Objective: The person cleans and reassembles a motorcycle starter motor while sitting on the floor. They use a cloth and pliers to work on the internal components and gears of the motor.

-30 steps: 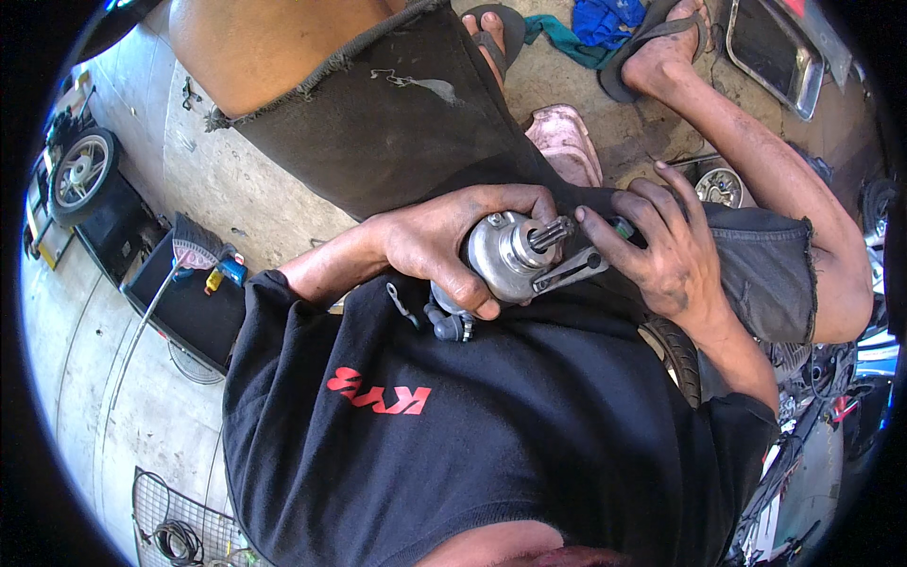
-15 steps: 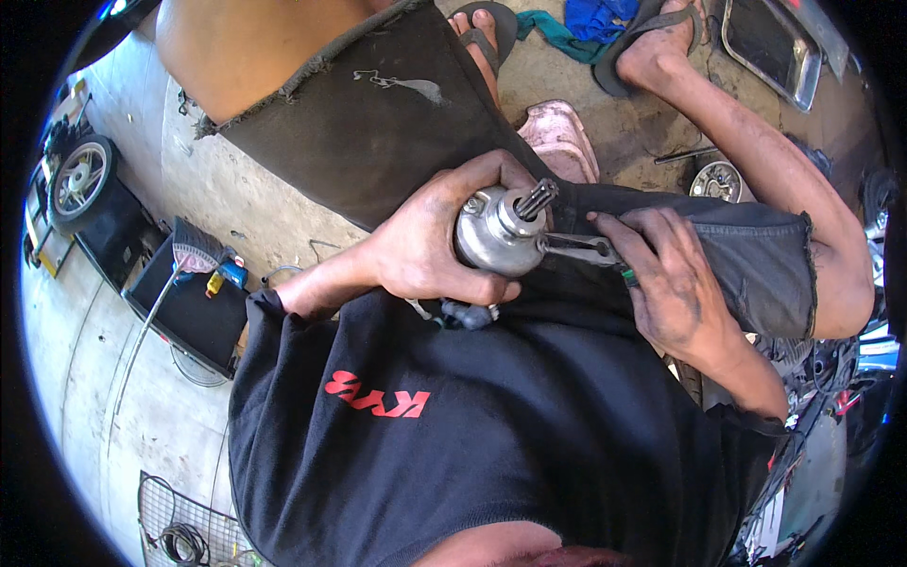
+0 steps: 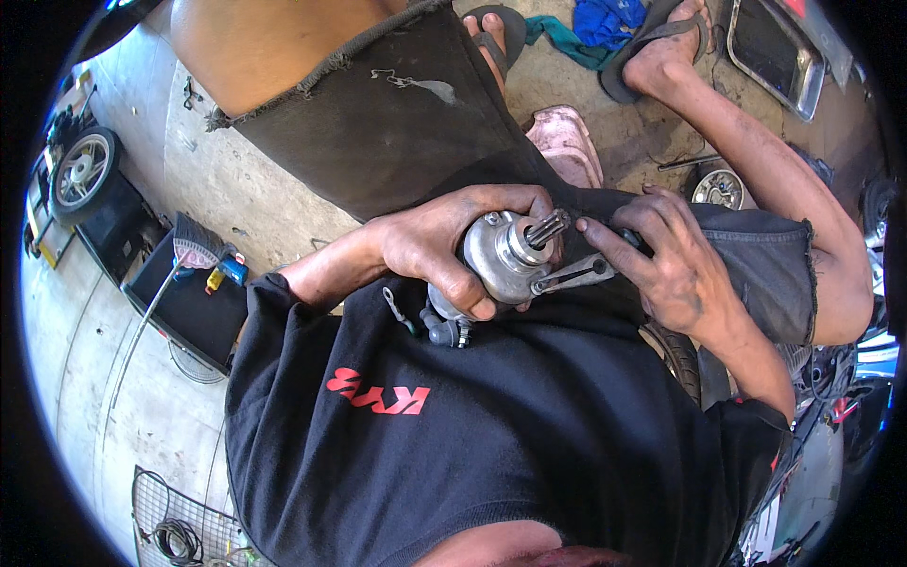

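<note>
A silver starter motor [image 3: 496, 253] lies tilted in front of my shirt, its toothed shaft [image 3: 548, 229] pointing up and right. My left hand [image 3: 435, 236] is closed round its body, thumb across the near side. A pair of long-nose pliers [image 3: 574, 274] reaches from my right hand [image 3: 673, 260] to the small lug on the motor's right side. Curled fingers grip a dark handle of the pliers, with the index finger stretched toward the shaft. Whether the jaw tips clamp the lug, I cannot tell. Below the motor hang a grey rubber boot [image 3: 446, 331] and a short lead with a ring end [image 3: 397, 307].
At left stands a black bin [image 3: 189, 312] with a brush [image 3: 198, 248] over it, and a wheel [image 3: 85, 175] beyond. A pink plastic piece [image 3: 567, 142] lies between my legs. At the far right sits a metal tray [image 3: 775, 57]; a round metal part [image 3: 720, 189] rests nearer.
The starter motor has turned and moved slightly right and nearer in my left hand, showing more of the boot and lead. The pliers have tilted, their handle end now higher.
</note>
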A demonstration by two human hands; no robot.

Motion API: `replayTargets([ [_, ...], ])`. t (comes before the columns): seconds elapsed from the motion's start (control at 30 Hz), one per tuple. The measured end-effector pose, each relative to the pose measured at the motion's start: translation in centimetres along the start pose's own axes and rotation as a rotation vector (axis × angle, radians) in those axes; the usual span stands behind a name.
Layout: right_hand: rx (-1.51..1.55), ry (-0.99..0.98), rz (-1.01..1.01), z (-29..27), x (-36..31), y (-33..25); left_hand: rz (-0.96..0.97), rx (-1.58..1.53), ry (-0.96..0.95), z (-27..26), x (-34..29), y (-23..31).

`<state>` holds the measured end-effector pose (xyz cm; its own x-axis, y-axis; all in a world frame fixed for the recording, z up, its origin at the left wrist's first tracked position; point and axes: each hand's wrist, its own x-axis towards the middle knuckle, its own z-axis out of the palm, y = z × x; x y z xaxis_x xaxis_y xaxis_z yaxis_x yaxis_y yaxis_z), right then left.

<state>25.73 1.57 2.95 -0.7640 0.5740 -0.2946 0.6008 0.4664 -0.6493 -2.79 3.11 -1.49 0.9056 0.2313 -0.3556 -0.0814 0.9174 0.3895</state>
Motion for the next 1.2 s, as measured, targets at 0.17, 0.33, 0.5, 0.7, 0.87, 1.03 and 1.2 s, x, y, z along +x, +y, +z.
replayTargets([
  [0.17, -0.113, 0.029, -0.034, 0.3, 0.0, -0.1, -0.042, 0.102, -0.049, -0.7, 0.2, 0.0],
  [0.33, -0.118, -0.018, -0.071, 0.5, -0.2, -0.2, 0.015, 0.224, -0.098, -1.1, 0.3, -0.9],
  [0.5, 0.0, -0.179, 0.031, 0.0, -0.7, -0.7, 0.039, 0.323, -0.027, -1.0, 0.0, -0.6],
  [0.7, 0.211, -0.076, 0.293, 0.3, -2.6, -3.0, 0.271, 0.675, 0.374, 1.3, 0.0, -0.2],
  [0.87, 0.367, -0.13, 0.385, -1.8, -1.8, -3.5, 0.301, 0.644, 0.316, 0.7, 0.1, -0.5],
  [1.03, 0.142, -0.079, 0.244, -1.9, -1.2, -2.1, 0.266, 0.493, 0.116, -0.6, -0.2, -0.5],
  [1.2, 0.038, -0.101, 0.155, -0.7, -0.7, -0.9, 0.229, 0.458, 0.042, -1.2, -0.1, -0.5],
])
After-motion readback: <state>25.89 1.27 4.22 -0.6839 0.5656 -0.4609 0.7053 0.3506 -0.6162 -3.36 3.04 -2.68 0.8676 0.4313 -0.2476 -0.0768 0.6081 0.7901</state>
